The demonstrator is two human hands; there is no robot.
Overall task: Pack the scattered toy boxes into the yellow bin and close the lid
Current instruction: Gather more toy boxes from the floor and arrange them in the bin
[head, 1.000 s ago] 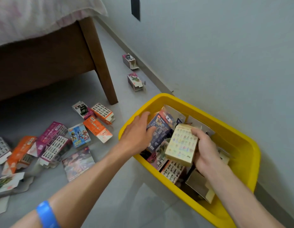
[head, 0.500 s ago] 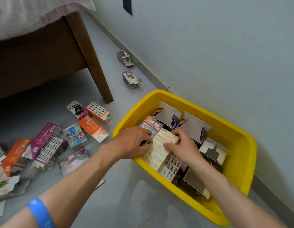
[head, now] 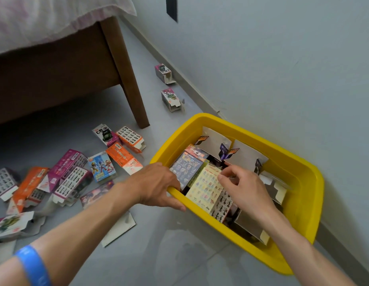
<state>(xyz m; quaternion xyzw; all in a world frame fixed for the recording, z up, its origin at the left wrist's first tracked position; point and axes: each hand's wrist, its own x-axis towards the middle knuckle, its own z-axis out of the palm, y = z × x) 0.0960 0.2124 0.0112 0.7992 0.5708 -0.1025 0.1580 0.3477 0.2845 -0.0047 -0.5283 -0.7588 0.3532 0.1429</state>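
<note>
Inside yellow bin [head: 299,182] toy boxes, left hand [head: 156,184] gripping rim, right hand [head: 244,187] pinching pale box [head: 205,189]

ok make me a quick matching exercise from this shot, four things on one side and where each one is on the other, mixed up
Things:
1. pale yellow box
2. left hand
3. blue box
4. two pink-topped boxes

Places:
A. on the floor among the scattered boxes, left of the yellow bin
B. by the baseboard, beyond the bin
C. inside the bin, under the right hand's fingertips
D. over the bin's near rim

Pairs: 1-C, 2-D, 3-A, 4-B
</note>
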